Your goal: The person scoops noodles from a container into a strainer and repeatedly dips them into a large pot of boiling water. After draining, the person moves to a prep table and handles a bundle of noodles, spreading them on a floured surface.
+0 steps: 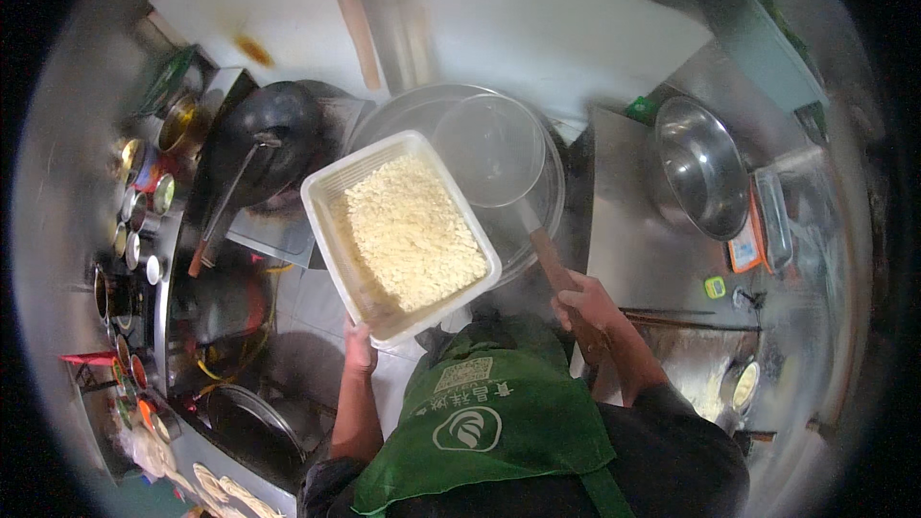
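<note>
My left hand [360,347] grips the near left corner of a white plastic basket [329,259], which holds a mass of pale, grain-like food pieces [414,230]. The basket is over the left part of a large round metal pot [557,194]. My right hand [586,302] is closed around the wooden handle [550,259] of a round mesh strainer [489,151], whose bowl hangs over the pot, right beside the basket. Steam blurs the pot's inside.
At left stands a black wok [277,115] with a wooden-handled ladle [234,187], beside several seasoning containers [164,194]. On the right metal counter [622,194] are a steel bowl [701,169], a small yellow-green timer [714,288] and long sticks [691,320]. Noodles [230,493] lie at lower left.
</note>
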Tool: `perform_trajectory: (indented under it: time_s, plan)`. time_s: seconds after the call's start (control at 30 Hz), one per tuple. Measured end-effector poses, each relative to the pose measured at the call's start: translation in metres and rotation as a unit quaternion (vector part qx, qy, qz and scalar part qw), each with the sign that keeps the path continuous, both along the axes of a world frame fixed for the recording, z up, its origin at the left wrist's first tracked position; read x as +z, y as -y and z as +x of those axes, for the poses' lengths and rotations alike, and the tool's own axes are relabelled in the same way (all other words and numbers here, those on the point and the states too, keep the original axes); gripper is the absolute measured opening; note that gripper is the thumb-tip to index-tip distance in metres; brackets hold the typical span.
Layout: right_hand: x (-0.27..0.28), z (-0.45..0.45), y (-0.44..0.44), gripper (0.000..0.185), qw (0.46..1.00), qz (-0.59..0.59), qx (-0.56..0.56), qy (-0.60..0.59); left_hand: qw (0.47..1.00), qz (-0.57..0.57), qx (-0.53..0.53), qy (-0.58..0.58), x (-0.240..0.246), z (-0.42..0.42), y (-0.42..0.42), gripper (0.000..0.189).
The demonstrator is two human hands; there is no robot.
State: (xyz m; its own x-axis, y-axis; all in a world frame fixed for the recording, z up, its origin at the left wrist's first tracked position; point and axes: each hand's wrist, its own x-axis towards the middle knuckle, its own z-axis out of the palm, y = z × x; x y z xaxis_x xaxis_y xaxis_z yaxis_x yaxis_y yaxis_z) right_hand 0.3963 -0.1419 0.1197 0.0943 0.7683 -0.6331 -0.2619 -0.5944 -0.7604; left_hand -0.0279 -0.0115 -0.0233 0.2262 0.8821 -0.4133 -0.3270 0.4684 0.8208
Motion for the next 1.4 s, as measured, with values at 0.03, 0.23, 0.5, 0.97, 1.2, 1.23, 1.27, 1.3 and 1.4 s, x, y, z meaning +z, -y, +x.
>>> perform_trajectory:
  time_s: [0.03,0.23,0.5,0.97,1.2,1.23,1.27,1.3,1.4]
  plan:
    - [0.01,-0.003,0.01,0.05,0.999,0.001,0.009,0.042,1.0,0.011,-0.004,0.011,-0.001,0.0,0.0,0.073]
    - [0.048,-0.027,0.066,0.062,0.951,0.035,0.008,0.307,0.999,0.008,-0.012,0.046,0.002,0.004,-0.005,0.067]
    - [0.02,-0.067,0.123,0.072,0.879,0.057,0.076,0.467,0.999,0.016,0.007,0.028,0.007,0.006,-0.002,0.064]
    - [0.021,-0.047,0.083,0.063,0.847,0.082,0.065,0.521,0.999,0.01,0.001,0.048,-0.014,-0.001,0.002,0.065]
    - [0.006,-0.03,-0.017,0.044,0.93,-0.045,0.033,0.363,0.996,-0.02,-0.001,-0.092,-0.029,-0.007,0.008,0.064]
    - [0.004,-0.027,-0.028,0.04,0.953,-0.069,0.043,0.293,0.998,-0.031,-0.006,-0.054,-0.025,-0.006,0.01,0.066]
    - [0.001,-0.024,-0.038,0.034,0.974,-0.115,-0.005,0.194,1.0,-0.007,-0.008,0.005,-0.02,-0.008,0.009,0.068]
    - [-0.004,-0.02,-0.046,0.029,0.984,-0.147,-0.048,0.09,0.999,-0.025,-0.003,-0.043,-0.015,-0.008,0.008,0.07]
    - [-0.03,0.005,-0.062,0.019,0.95,-0.22,-0.126,-0.182,0.998,-0.01,0.009,-0.064,-0.004,-0.002,0.007,0.073]
